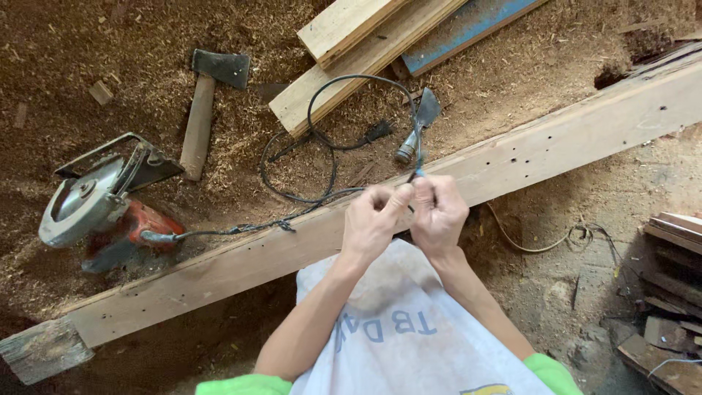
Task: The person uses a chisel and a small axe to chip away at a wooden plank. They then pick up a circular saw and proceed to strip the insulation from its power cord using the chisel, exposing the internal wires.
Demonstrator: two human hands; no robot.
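Left hand [371,219] and right hand [439,213] both pinched shut on black cord [322,197] above beam [570,143] near edge. Cord loops back to saw [91,201]. Axe [201,110], planks [365,44] beyond; sawdust floor [73,44] open left.

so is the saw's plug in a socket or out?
Out. The black plug lies loose on the sawdust at the end of the cord, no socket around it. The circular saw rests on its side.
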